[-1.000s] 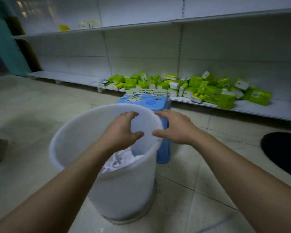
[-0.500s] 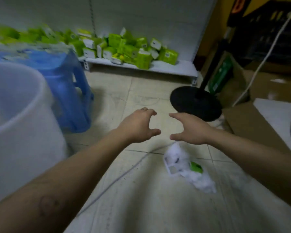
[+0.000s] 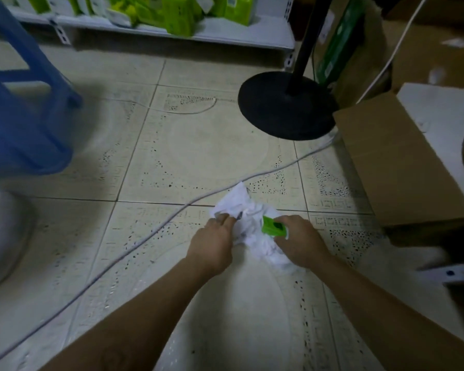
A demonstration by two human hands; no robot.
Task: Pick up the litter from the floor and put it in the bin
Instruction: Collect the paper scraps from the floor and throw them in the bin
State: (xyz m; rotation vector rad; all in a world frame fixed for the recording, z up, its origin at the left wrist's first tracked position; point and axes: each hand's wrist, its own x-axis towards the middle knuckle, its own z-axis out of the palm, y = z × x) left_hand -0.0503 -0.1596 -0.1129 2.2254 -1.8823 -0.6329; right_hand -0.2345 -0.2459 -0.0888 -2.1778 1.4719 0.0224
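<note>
The litter [image 3: 245, 207], a crumpled white wrapper with a flat green label [image 3: 273, 227], lies on the speckled tile floor [image 3: 198, 156] just beside a thin grey cable [image 3: 134, 248]. The left hand [image 3: 212, 245] and the right hand [image 3: 302, 242] both pinch its wrinkled folds, one on each side.

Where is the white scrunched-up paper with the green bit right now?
In the head view the crumpled white paper litter lies on the tiled floor right of centre, held between the left hand and right hand, beside the grey cable.
</note>
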